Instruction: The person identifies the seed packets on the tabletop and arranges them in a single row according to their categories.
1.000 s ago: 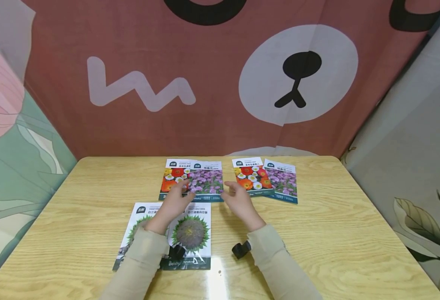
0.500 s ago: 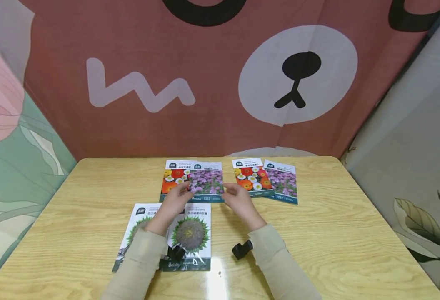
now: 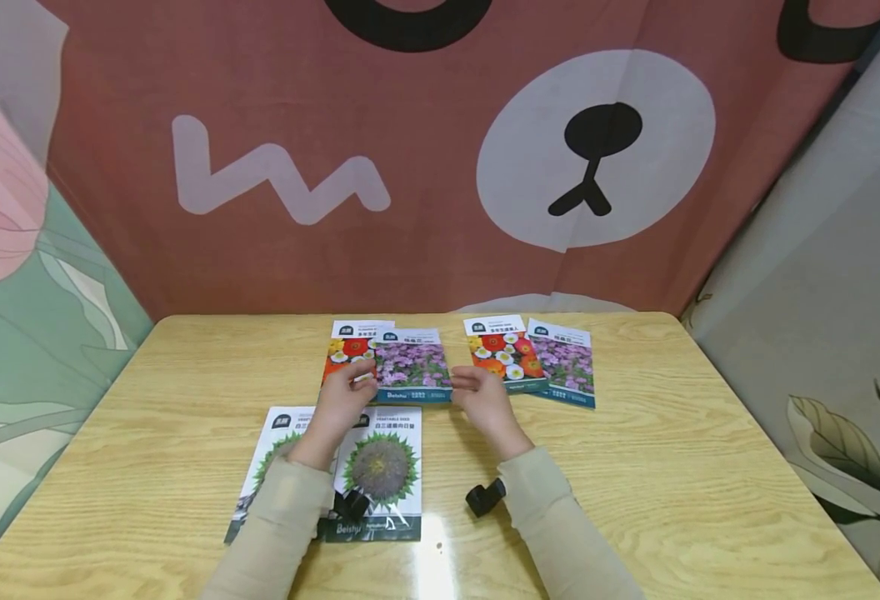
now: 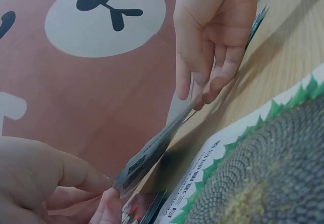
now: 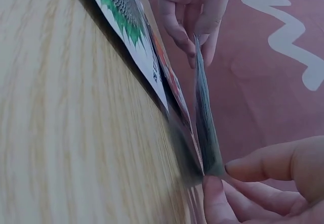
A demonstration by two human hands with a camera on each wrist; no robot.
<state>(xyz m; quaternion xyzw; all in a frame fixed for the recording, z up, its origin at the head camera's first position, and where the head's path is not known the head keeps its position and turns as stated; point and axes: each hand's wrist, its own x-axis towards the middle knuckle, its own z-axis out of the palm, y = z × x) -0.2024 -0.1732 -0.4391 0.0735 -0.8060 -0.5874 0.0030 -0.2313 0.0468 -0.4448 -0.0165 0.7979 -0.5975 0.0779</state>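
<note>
A seed packet with purple flowers (image 3: 412, 365) is held at its two sides between both hands. My left hand (image 3: 341, 404) pinches its left edge; in the left wrist view thumb and fingers meet on the packet (image 4: 152, 153). The right hand (image 3: 483, 407) pinches the opposite edge between thumb and fingers, as the packet (image 5: 205, 115) seen nearly edge-on in the right wrist view shows. It is raised and tilted over a seed packet with orange and red flowers (image 3: 346, 354), partly hidden behind it and the left hand.
Two sunflower seed packets (image 3: 382, 471) lie overlapping in front, partly under the left forearm. To the right, another orange-flower packet (image 3: 506, 358) overlaps a second purple-flower packet (image 3: 567, 367). A wooden table (image 3: 635, 467) ends at a printed bear cloth (image 3: 425, 267).
Both hands have closed on the purple-flower packet's edges and lifted it off the orange-flower packet. It now tilts up and sits slightly nearer to me. The other packets stay put.
</note>
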